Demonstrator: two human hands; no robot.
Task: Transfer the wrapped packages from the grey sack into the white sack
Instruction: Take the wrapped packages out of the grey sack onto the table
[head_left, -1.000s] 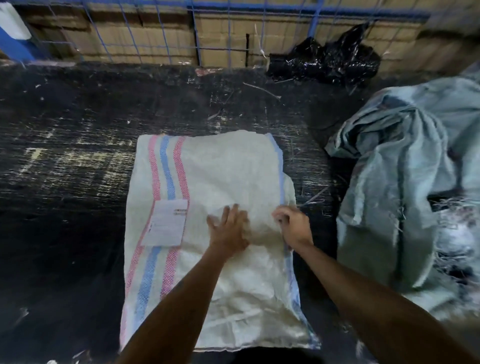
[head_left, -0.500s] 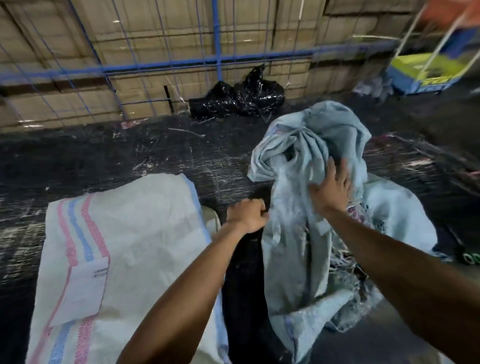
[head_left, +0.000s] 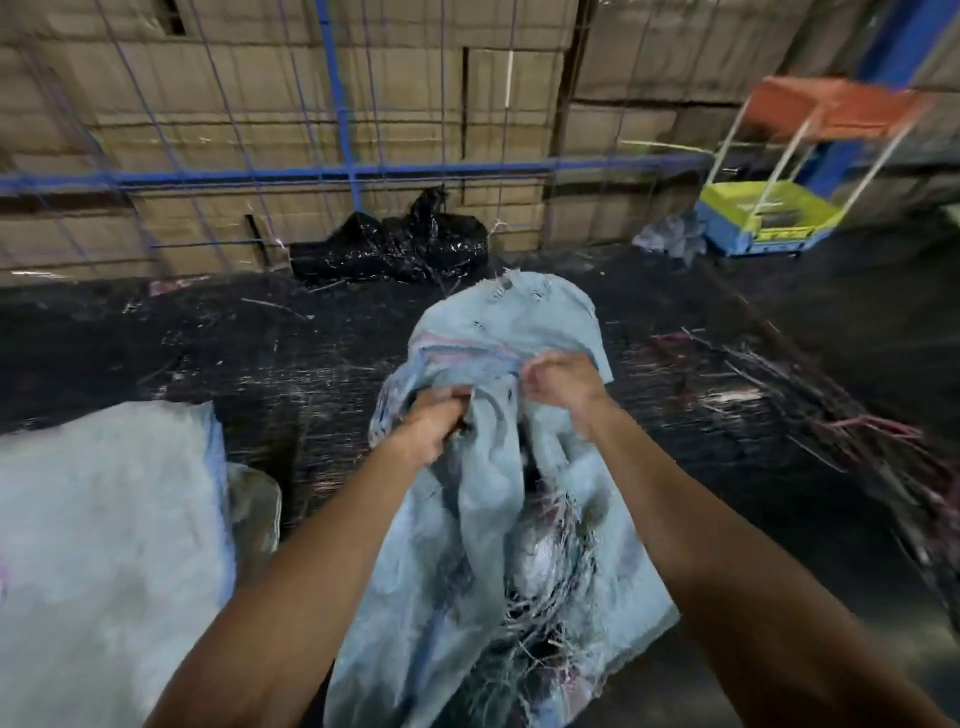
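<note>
The grey sack (head_left: 519, 322) stands crumpled in the middle of the view, its woven cloth frayed into loose threads lower down. My left hand (head_left: 434, 423) grips a bunch of its cloth at the left of the opening. My right hand (head_left: 561, 384) grips the sack's upper fold just to the right. Pale wrapped shapes (head_left: 535, 566) show faintly through the torn threads inside; they are too blurred to make out. The white sack (head_left: 104, 545) lies flat at the lower left, apart from both hands.
The floor (head_left: 234, 353) is dark and scratched. A black plastic bag (head_left: 395, 249) lies at the back by a blue wire fence (head_left: 337, 166) fronting stacked cardboard boxes. A yellow and blue cart (head_left: 769, 218) stands at the far right. Loose strings (head_left: 857, 431) lie right.
Both hands left the white sack and moved right to the grey sack. The left fist and the flat right hand have now closed on the grey cloth. The view swung right.
</note>
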